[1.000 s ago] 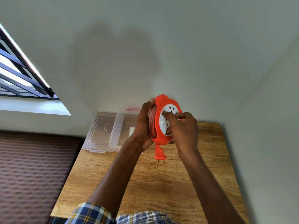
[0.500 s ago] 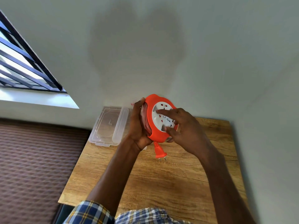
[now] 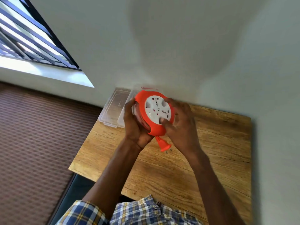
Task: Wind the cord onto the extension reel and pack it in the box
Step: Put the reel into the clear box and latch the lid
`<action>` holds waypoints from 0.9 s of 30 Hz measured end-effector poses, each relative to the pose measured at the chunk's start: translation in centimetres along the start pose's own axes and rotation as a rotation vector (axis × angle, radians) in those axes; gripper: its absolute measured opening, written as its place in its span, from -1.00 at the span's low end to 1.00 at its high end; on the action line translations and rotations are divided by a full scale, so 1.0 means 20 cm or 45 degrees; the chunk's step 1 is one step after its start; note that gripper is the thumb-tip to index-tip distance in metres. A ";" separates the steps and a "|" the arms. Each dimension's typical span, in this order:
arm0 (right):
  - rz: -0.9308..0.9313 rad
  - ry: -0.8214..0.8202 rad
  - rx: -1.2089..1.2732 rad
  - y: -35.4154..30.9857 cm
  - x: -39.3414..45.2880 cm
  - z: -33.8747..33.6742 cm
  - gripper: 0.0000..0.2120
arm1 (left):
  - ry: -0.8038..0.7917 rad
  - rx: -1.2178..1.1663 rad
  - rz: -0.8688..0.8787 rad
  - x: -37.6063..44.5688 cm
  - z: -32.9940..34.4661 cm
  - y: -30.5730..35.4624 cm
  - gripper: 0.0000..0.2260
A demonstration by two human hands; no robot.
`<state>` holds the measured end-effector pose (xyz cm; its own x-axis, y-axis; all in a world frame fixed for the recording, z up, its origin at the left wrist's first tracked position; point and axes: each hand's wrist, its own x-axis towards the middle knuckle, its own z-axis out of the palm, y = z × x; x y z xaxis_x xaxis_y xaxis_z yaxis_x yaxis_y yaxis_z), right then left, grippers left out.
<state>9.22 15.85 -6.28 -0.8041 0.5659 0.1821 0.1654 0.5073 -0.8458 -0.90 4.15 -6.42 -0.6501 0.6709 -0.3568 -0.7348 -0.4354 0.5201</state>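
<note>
I hold an orange extension reel [image 3: 146,109] with a white socket face above the far part of the wooden table [image 3: 211,151]. My left hand [image 3: 133,125] grips its left edge and back, where red cord is wound. My right hand [image 3: 180,122] holds the right rim, thumb pressed on the white face. The orange plug [image 3: 163,144] hangs below the reel on a short length of cord. A clear plastic box [image 3: 128,103] stands behind the reel against the wall, mostly hidden by it.
The box's clear lid [image 3: 112,109] lies at the table's far left corner, beside the box. A wall runs along the far and right sides of the table. A brown patterned surface [image 3: 32,143] lies to the left, below a barred window [image 3: 24,38].
The reel has tilted so its white face points more toward me. My right hand shifted from the face toward the right rim. The view has moved closer.
</note>
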 end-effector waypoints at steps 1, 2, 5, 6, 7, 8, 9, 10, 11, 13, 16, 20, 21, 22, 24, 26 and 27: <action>0.104 0.003 0.075 0.02 0.00 0.01 -0.41 | 0.041 -0.054 0.046 -0.01 -0.02 -0.01 -0.30; 0.244 -0.029 0.151 0.03 0.00 0.02 -0.39 | 0.086 -0.105 0.092 -0.02 -0.04 -0.01 -0.29; 0.615 -0.106 0.497 0.02 0.00 0.05 -0.40 | 0.218 -0.259 0.212 -0.03 -0.12 -0.01 -0.33; 0.672 -0.030 0.569 0.00 -0.01 0.07 -0.43 | 0.238 -0.318 0.226 -0.03 -0.14 0.01 -0.34; 0.717 0.072 0.613 -0.01 -0.01 0.09 -0.46 | 0.232 -0.379 0.233 -0.03 -0.16 0.03 -0.36; 0.772 0.158 0.665 -0.03 -0.02 0.10 -0.48 | 0.209 -0.421 0.242 -0.02 -0.17 0.05 -0.38; 0.848 0.200 0.769 -0.05 -0.01 0.13 -0.49 | 0.183 -0.432 0.256 0.00 -0.18 0.08 -0.40; 0.947 0.179 0.938 -0.07 -0.01 0.15 -0.50 | 0.162 -0.404 0.269 0.01 -0.19 0.11 -0.40; 1.038 0.114 1.146 -0.09 0.00 0.18 -0.53 | 0.134 -0.358 0.277 0.04 -0.19 0.13 -0.38; 1.141 -0.028 1.499 -0.14 0.02 0.23 -0.66 | 0.075 -0.276 0.307 0.08 -0.19 0.18 -0.34; 1.215 -0.001 1.692 -0.24 0.07 0.35 -0.78 | -0.007 -0.277 0.287 0.12 -0.19 0.25 -0.42; 1.280 0.271 1.588 -0.33 0.18 0.44 -0.85 | 0.011 -0.145 0.155 0.16 -0.27 0.42 -0.56; 1.269 0.369 1.507 -0.34 0.21 0.45 -0.86 | 0.020 -0.045 0.122 0.17 -0.30 0.48 -0.62; 1.242 0.455 1.435 -0.34 0.24 0.45 -0.87 | 0.019 0.085 0.099 0.18 -0.32 0.54 -0.68; 1.148 0.559 1.345 -0.34 0.28 0.45 -0.88 | 0.021 0.362 0.059 0.19 -0.34 0.63 -0.78; 1.052 0.585 1.238 -0.37 0.32 0.49 -0.78 | 0.026 0.605 0.023 0.20 -0.37 0.67 -0.78; 1.006 0.600 1.172 -0.38 0.33 0.51 -0.75 | 0.047 0.648 0.008 0.22 -0.39 0.67 -0.75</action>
<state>-3.18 9.08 -3.82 -0.3620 0.7724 -0.5219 -0.1017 -0.5893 -0.8015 -15.20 -3.38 -6.99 -0.6674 0.6434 -0.3750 -0.5495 -0.0856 0.8311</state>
